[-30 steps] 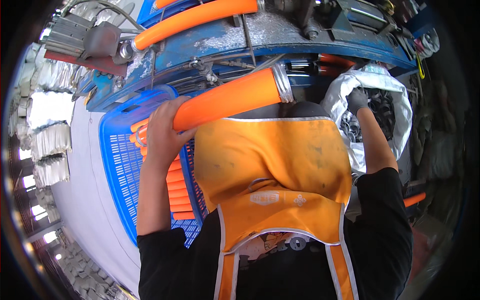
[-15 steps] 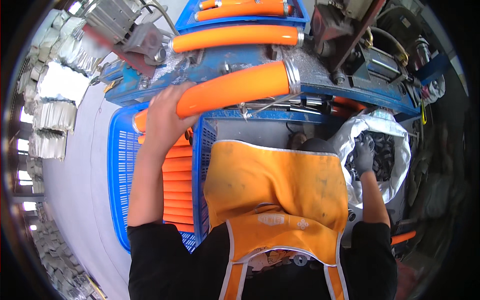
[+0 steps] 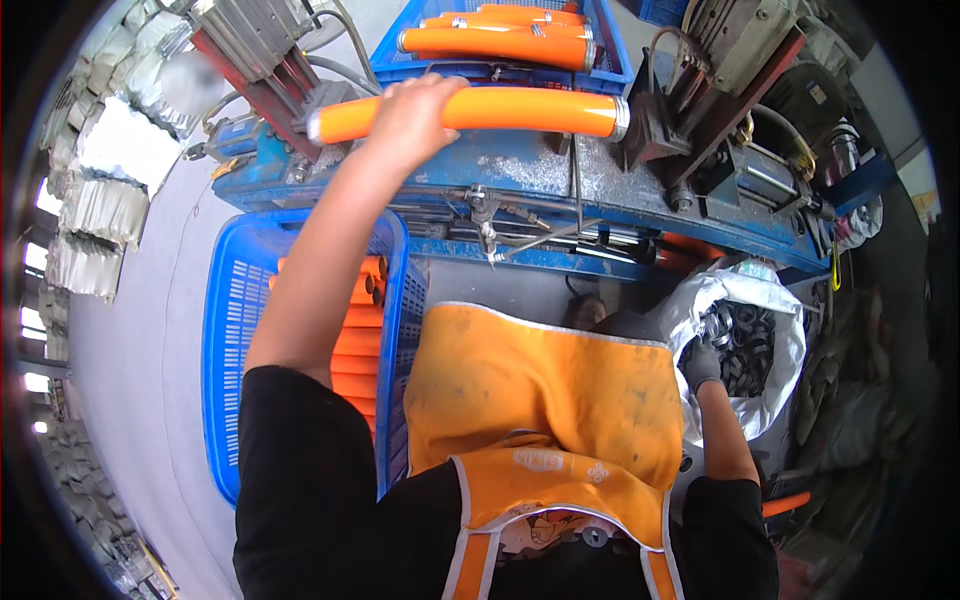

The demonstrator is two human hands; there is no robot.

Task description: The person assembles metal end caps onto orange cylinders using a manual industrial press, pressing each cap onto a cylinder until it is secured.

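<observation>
My bare left hand (image 3: 412, 122) is wrapped over the left part of an orange tube (image 3: 535, 110). The tube lies crosswise above a blue metal bench machine (image 3: 520, 168), its ends near the left clamp head (image 3: 330, 100) and right clamp head (image 3: 655, 125). A silvery band shows at its right end. My right hand (image 3: 703, 365), in a grey glove, reaches into a white sack (image 3: 785, 385) of black ring-shaped pieces (image 3: 745, 365). A shiny silvery ring (image 3: 717, 322) is at its fingertips; the fingers are partly hidden.
At my left stands a blue plastic basket (image 3: 222, 370) with stacked orange tubes (image 3: 355, 365). Behind the machine a blue crate (image 3: 615, 75) holds several banded orange tubes (image 3: 495, 45). Pale stacked bundles (image 3: 100, 210) line the far left. A thin rod frame (image 3: 545, 240) juts from the bench.
My left hand has carried its tube forward, between the clamp heads. The tube that lay along the bench has gone from there. My right hand has shifted toward the sack's near left side.
</observation>
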